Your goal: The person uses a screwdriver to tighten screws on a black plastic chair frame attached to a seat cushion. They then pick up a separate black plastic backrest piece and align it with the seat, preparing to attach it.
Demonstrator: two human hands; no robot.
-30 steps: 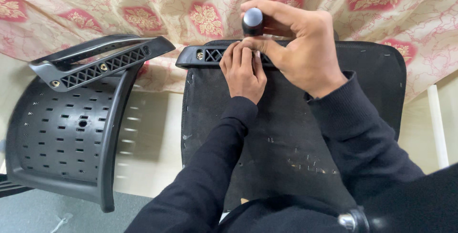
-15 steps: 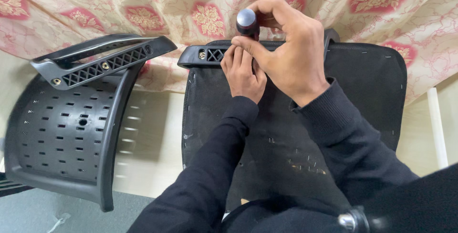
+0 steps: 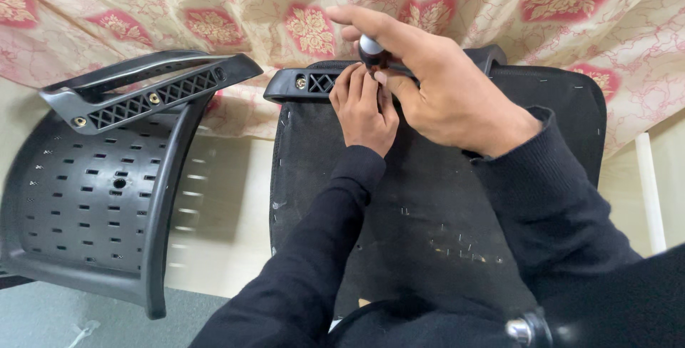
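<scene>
A black chair seat (image 3: 428, 212) lies upside down in front of me, fabric stapled on its underside. A black plastic armrest (image 3: 300, 84) with lattice holes and a screw sits along its far edge. My left hand (image 3: 364, 109) lies flat on the seat with its fingers pressed against the armrest. My right hand (image 3: 442, 91) is curled around a screwdriver handle (image 3: 371, 48) with a grey cap, held upright over the armrest just above my left fingers. The tool's tip is hidden behind the hands.
To the left lies a second black perforated chair shell (image 3: 78, 205) with its own armrest (image 3: 150, 91) showing two screws. A cream cloth with red flower patterns (image 3: 214, 6) covers the back. A white strip (image 3: 649, 191) runs along the right.
My right hand has turned on the screwdriver, its fingers spreading forward over the handle, and has shifted slightly left. The left hand stays pressed on the armrest.
</scene>
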